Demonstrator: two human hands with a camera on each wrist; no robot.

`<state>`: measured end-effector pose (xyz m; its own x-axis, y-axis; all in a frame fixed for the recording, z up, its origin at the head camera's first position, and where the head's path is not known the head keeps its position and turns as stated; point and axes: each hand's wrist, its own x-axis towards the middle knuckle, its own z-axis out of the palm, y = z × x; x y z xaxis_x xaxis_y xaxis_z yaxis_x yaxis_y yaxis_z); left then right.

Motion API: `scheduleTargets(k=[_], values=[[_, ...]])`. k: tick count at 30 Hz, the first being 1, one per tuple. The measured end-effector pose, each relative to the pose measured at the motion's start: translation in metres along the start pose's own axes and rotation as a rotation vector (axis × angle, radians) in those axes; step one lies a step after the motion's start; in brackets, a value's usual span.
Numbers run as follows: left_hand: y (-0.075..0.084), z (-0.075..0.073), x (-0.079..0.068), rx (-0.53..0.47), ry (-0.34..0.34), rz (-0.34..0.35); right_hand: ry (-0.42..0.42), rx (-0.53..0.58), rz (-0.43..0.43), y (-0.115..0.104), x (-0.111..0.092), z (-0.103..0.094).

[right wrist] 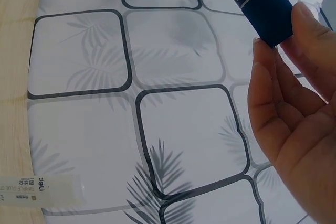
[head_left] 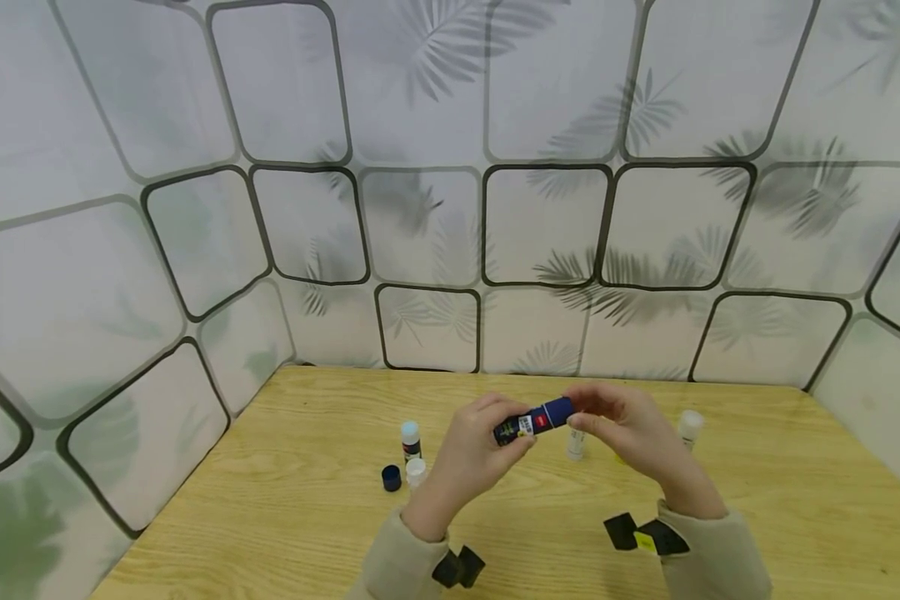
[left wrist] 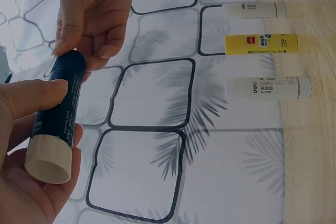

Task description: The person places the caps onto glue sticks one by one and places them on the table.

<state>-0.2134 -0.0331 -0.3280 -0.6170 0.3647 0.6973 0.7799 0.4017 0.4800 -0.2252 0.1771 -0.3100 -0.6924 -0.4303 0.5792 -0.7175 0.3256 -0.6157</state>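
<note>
A dark blue glue stick (head_left: 532, 422) is held up above the table, tilted, its capped end toward the right. My left hand (head_left: 474, 442) grips its body; a white base (left wrist: 50, 156) shows at the lower end in the left wrist view. On the other end sits a blue cap (right wrist: 268, 17), pinched between the thumb and fingers of my right hand (head_left: 630, 425). Beyond the hands stand a white glue stick (left wrist: 269, 87), a yellow glue stick (left wrist: 261, 44) and another white one (left wrist: 254, 10). From the head, my right hand hides most of the yellow one.
Left of my left hand, a glue stick with a light blue top (head_left: 411, 440) stands upright on the wooden table (head_left: 270, 517). Close to it are a loose dark blue cap (head_left: 392, 477) and a small white item (head_left: 416, 472), partly hidden. Patterned cloth walls (head_left: 427, 225) enclose the table's back and sides.
</note>
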Motion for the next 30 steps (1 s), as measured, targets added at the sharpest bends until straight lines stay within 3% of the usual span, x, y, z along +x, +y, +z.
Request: scheduleTargets(k=[10,21,30], values=[[0.000,0.004,0.001,-0.003,0.000,-0.005,0.024,-0.028,-0.046,-0.005,0.000,0.000],[-0.007,0.019,-0.002,0.073,-0.029,-0.016,0.035,-0.018,-0.072,-0.007,0.001,0.003],[-0.007,0.028,-0.005,0.097,-0.005,-0.064,0.005,-0.016,-0.101,-0.007,0.004,0.007]])
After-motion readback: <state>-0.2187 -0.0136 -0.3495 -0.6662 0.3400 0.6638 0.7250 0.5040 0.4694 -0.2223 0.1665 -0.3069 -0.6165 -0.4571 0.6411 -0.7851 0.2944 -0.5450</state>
